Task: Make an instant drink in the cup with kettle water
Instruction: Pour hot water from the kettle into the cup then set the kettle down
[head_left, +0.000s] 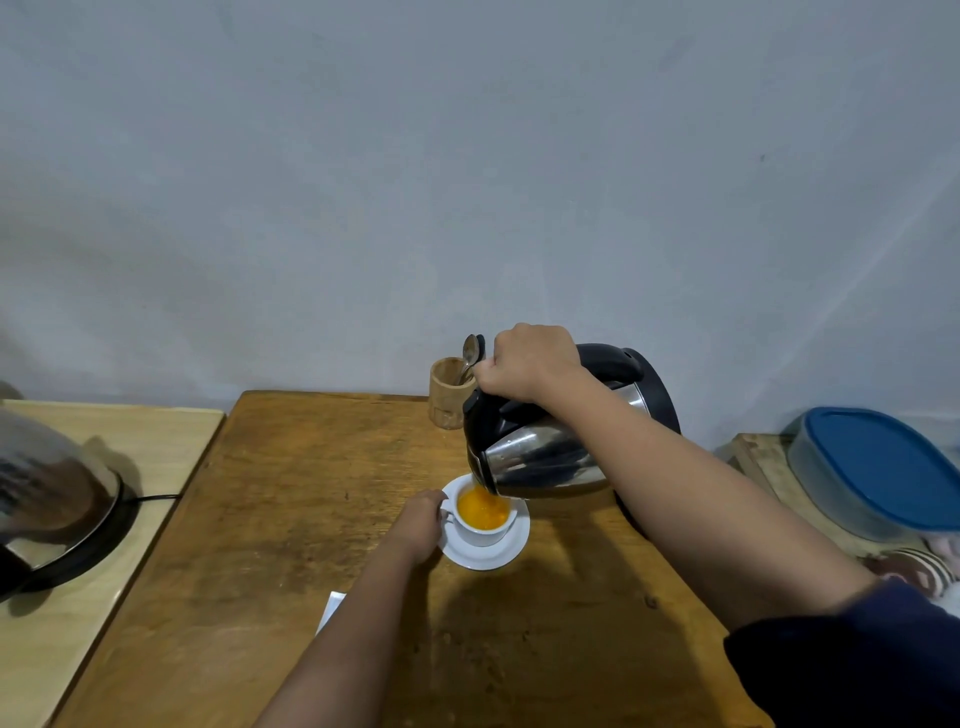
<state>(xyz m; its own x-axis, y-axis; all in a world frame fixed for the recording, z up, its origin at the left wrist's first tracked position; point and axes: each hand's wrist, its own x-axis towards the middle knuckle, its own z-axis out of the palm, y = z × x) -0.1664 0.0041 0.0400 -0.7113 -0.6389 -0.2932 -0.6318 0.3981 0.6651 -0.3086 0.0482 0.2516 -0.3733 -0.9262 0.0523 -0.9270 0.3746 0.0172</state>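
A white cup (485, 531) stands on a white saucer (496, 557) in the middle of the brown wooden table (291, 519). Orange liquid fills part of the cup. My right hand (530, 364) grips the black handle of a steel kettle (545, 457), which is tilted with its spout right over the cup. My left hand (421, 525) holds the cup's handle at the saucer's left edge.
A wooden holder (448, 397) with a spoon (469, 356) stands at the table's back edge by the wall. A white sachet (330, 610) lies partly under my left forearm. A lidded pot (52, 499) sits on a lighter table at left. A blue-lidded container (878, 467) rests at right.
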